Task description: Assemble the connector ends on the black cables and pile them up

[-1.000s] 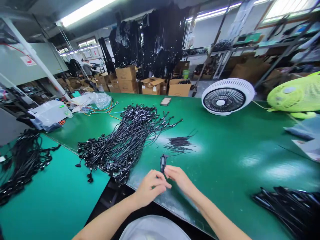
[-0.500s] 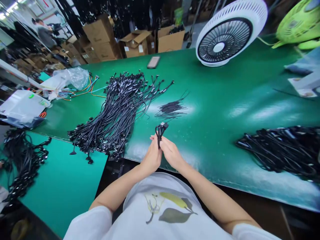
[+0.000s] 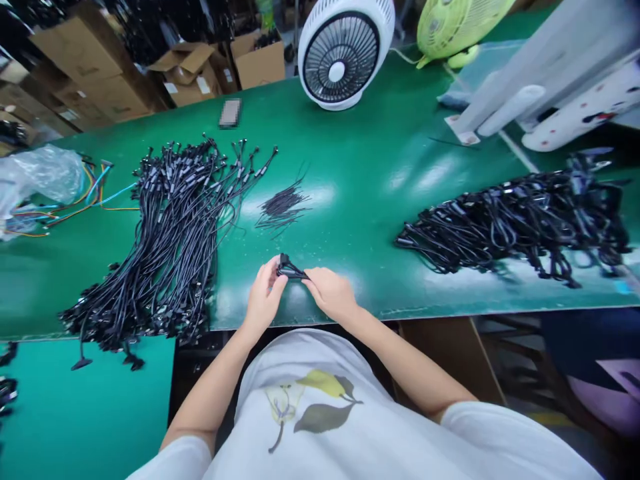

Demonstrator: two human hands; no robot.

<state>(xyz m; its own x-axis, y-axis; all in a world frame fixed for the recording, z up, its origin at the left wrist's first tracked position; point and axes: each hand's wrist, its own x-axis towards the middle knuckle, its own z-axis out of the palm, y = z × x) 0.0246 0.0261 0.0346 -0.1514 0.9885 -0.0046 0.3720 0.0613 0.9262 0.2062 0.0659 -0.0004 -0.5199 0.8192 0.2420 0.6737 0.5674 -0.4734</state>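
A folded black cable point(image 3: 294, 272) lies crosswise between my hands above the front of the green table point(image 3: 360, 220). My left hand point(image 3: 264, 293) is closed round its connector end, with a dark plug showing over the fingertips. The other end is pinched by my right hand point(image 3: 331, 292), whose fingers partly hide it. Just beyond my hands is a small heap of thin black ties point(image 3: 284, 205). Left of them spreads a big pile of long black cables point(image 3: 170, 233) with connectors at both ends. A row of bundled black cables point(image 3: 500, 220) lies on the right.
A white fan point(image 3: 340, 60) and a yellow-green fan point(image 3: 457, 30) stand at the back. A blurred phone-like object point(image 3: 231, 113) lies near the far edge. Coloured wires point(image 3: 95, 187) and a clear plastic bag point(image 3: 45, 177) are at left. Cardboard boxes point(image 3: 260, 63) stand behind the table.
The view has swung to the right, showing more of the bundled cables. My hands have moved apart, and the cable has turned from upright to lying crosswise between them.
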